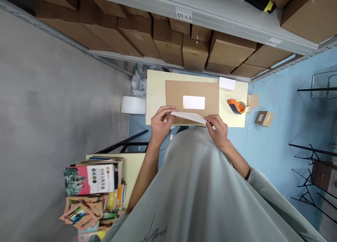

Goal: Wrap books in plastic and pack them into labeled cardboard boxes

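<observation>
Both hands are on one slip [189, 116], a white strip stretched between them over the near edge of the box [192, 89]. The left hand [161, 125], at the near left corner of the box, has the slip's left end at the tips of thumb and forefinger; the tips come together there, while a small gap shows between the two digits further back. Its other fingers lie loosely bent alongside. The right hand [218, 130], at the near right corner of the box, pinches the slip's other end between thumb and forefinger, the rest of the fingers curled in. The slip is tilted, its right end lower in view; whether it touches the box cannot be told.

A white label [193, 102] lies flat on the box, just beyond the slip. The box lies on a pale table [155, 94]. To the right of the box sits an orange tape dispenser [235, 106], and at its far right corner a white stack [227, 84]. Beyond the box, cartons [195, 54] line a shelf.
</observation>
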Demonstrator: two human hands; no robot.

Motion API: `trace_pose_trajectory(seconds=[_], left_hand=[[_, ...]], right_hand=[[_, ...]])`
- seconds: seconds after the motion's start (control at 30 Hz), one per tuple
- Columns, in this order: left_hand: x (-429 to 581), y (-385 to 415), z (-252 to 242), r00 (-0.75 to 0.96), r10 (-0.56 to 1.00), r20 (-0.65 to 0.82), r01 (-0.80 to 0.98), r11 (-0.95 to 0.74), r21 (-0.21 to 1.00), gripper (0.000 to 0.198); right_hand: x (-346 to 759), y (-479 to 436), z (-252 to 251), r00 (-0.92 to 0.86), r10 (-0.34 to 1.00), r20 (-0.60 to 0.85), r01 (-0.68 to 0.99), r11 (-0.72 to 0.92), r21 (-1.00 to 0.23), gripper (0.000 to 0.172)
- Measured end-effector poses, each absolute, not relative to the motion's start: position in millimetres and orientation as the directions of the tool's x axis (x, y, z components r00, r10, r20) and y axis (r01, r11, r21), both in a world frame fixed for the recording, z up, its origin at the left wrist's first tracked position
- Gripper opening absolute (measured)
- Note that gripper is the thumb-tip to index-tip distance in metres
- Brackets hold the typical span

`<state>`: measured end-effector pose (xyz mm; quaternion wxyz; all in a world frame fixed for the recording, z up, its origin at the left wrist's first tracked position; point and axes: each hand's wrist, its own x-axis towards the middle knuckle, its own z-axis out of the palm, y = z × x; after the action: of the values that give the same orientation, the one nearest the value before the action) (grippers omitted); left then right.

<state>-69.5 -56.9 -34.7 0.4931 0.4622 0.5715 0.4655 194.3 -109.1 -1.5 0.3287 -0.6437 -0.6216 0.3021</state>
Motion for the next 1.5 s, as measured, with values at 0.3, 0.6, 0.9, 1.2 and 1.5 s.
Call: trace_pose_trajectory(seconds=[0.3, 0.6, 0.9, 1.2, 1.5], left_hand=[[-56, -61, -58, -0.081, 0.936, -0.343, 0.067, 0.348, 0.935, 0.050], [-37, -17, -105, -0.122, 0.906, -0.405, 0.102, 0.417, 0.903, 0.030], [-26, -6, -127, -0.205, 0.907, -0.368, 0.485, 0.420, 0.767, 0.016], [-17, -3, -128, -0.251, 0.907, -0.339, 0.603, 0.421, 0.678, 0.016], [-11, 0, -128, -0.239, 0.916, -0.322, 0.668, 0.396, 0.630, 0.011]], right_hand=[[217, -78, -28, 0.156, 0.913, -0.378, 0.282, -0.408, -0.868, 0.036], [216, -38, -71, 0.162, 0.920, -0.358, 0.390, -0.393, -0.833, 0.041], [205, -19, -101, 0.169, 0.929, -0.330, 0.643, -0.357, -0.678, 0.030], [196, -14, -103, 0.158, 0.922, -0.352, 0.796, -0.330, -0.508, 0.025], [192, -9, -107, 0.161, 0.922, -0.351, 0.836, -0.317, -0.449, 0.019]])
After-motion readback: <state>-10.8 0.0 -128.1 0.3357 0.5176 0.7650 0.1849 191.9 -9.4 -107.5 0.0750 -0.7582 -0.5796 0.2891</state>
